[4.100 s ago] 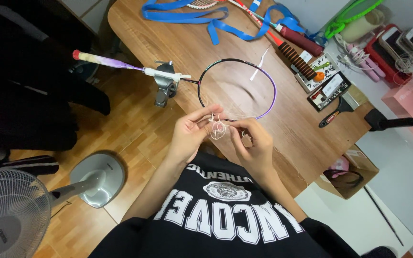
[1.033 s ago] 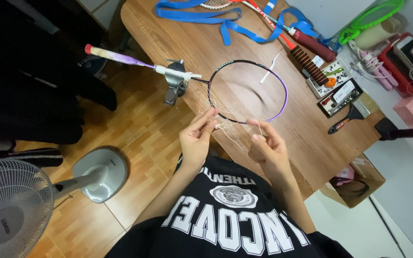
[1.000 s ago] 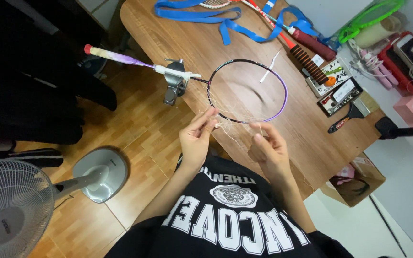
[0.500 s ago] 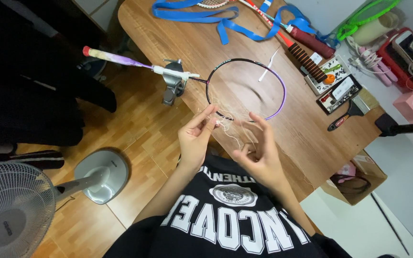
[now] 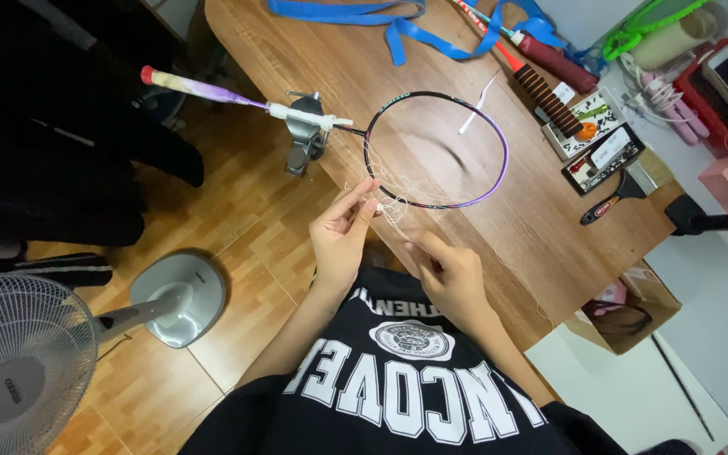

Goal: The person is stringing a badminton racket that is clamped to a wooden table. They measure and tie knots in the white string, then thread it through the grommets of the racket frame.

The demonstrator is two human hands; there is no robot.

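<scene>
table (image 5: 330, 59), brown wood, fills the upper centre of the frame and runs down toward the lower right; wooden floor (image 5: 238, 253) lies left of it. standing fan (image 5: 18, 362) occupies the lower left corner, its grey round base (image 5: 180, 286) just to the right of the cage. person's black shirt (image 5: 398, 396) with white lettering fills the bottom centre.

badminton racket (image 5: 499, 143) lies across the table edge at upper centre: dark purple oval frame on the wood, shaft clamped in a grey metal vise (image 5: 303, 135), handle projecting to the upper left over the floor. the stringbed is only partly strung; thin white string (image 5: 393, 211) hangs loose at the lower left of the oval frame.

blue strap (image 5: 398, 25) lies along the top edge. a red-handled racket (image 5: 549, 63), a black tool tray (image 5: 604, 156) and a black-handled tool (image 5: 612, 202) sit at upper right. cardboard box (image 5: 634, 307) stands at right, below the table edge.

left hand (image 5: 340, 240), centre frame, touches the lower rim of the frame, thumb and forefinger pinched narrow on the white string. right hand (image 5: 452, 274), just right and lower, fingers curled narrow, forefinger extended toward the same string; whether it grips the string cannot be told
</scene>
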